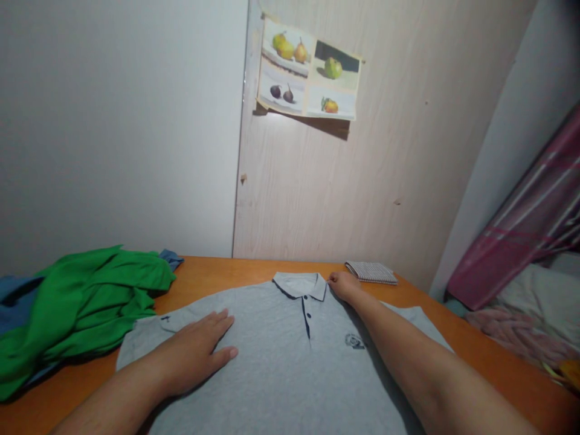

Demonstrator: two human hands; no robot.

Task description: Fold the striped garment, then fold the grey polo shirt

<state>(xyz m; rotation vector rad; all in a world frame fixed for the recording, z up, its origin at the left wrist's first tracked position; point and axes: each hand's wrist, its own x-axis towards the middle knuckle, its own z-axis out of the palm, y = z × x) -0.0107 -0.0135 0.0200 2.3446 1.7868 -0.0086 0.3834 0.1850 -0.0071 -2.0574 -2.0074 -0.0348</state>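
A light grey polo shirt lies spread front side up, its collar at the far end. Dark buttons run down its placket, and a small dark emblem is on the chest. My left hand rests flat on the shirt's left part near the sleeve, fingers stretched out. Beside the right end of the collar, my right hand has its fingers closed at the shirt's shoulder edge, seemingly pinching the cloth. My right forearm crosses over the shirt's right side and hides part of it.
The orange-brown table meets the wall at the back. A heap of green cloth with blue cloth under it lies at left. A folded checked cloth is at the back right. Beyond the right edge are a pink curtain and bedding.
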